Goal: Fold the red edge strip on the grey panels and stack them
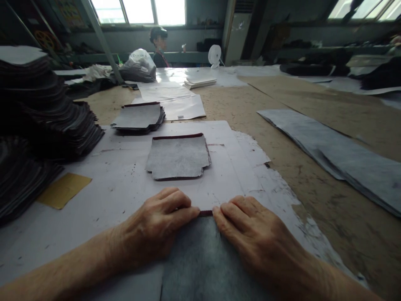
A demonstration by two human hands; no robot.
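Observation:
A grey fabric panel lies in front of me on white paper, its far edge folded over into a narrow dark red strip. My left hand pinches that folded edge at its left part, fingers curled. At the right part of the same edge, my right hand presses with its fingertips, fingers bent together. Between the two hands a short piece of the red fold shows. Beyond them lies a small stack of cut grey panels with a dark red folded top edge and notched lower corners.
Another stack of similar panels sits farther back. Tall piles of dark cut pieces rise at the left, near a yellow card. Long grey strips lie at the right. A person is across the table beside a white fan.

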